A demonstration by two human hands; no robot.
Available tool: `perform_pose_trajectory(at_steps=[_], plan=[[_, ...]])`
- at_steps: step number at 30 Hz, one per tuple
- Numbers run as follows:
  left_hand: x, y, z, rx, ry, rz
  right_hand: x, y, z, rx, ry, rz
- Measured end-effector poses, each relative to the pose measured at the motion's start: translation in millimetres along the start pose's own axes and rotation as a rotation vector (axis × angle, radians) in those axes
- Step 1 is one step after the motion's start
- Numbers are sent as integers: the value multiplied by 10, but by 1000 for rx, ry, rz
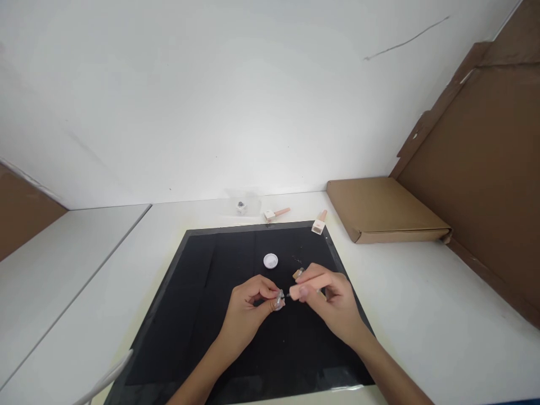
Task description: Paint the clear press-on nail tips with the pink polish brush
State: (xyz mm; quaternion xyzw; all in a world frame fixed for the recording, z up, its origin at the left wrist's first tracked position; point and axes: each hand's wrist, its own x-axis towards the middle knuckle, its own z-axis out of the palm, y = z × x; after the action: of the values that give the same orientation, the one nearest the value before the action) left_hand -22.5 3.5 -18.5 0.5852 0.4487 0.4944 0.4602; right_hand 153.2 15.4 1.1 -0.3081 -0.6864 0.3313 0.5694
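Observation:
My left hand (252, 304) pinches a small, shiny, clear piece (279, 300) between thumb and fingertips above the black mat (202, 337). From the right, my right hand (331, 295) grips a peach-coloured handle (311, 286), whose thin dark tip points at that piece; whether the two touch is too small to tell. By the fingers of my right hand shows a small tan and silvery object (298, 274), partly hidden. A little round white dish (270, 261) lies on the mat beyond my hands.
Behind the mat lie a clear tray (254, 207) with a small item inside and a white block with a peach handle (270, 215). Another such block (318, 226) is at the mat's back right corner. A flat cardboard box (383, 211) lies right; a white cable (112, 376) is front left.

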Motion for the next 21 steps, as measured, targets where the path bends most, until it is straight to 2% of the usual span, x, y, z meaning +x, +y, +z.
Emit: perform_pose_trajectory(at_steps=[3,8,13,15,18,19,21], plan=[[-1,13,-5,6,-6,19,-7,-6,9,-15,-86,-15],[-8,32,-13,51,-21,56,2,-27,-9,-82,106,66],[-1,34,-23,120,-12,120,15,-74,11,-39,-52,-76],[1,39,-19,128,-18,127,10,-67,21,-88,-12,-43],[-1,46,-10,123,-24,111,8,-50,15,-134,135,33],[-2,48,-9,127,-23,111,10,-51,12,-124,141,25],[-1,56,-11,149,-17,126,16,-63,14,-79,63,-39]])
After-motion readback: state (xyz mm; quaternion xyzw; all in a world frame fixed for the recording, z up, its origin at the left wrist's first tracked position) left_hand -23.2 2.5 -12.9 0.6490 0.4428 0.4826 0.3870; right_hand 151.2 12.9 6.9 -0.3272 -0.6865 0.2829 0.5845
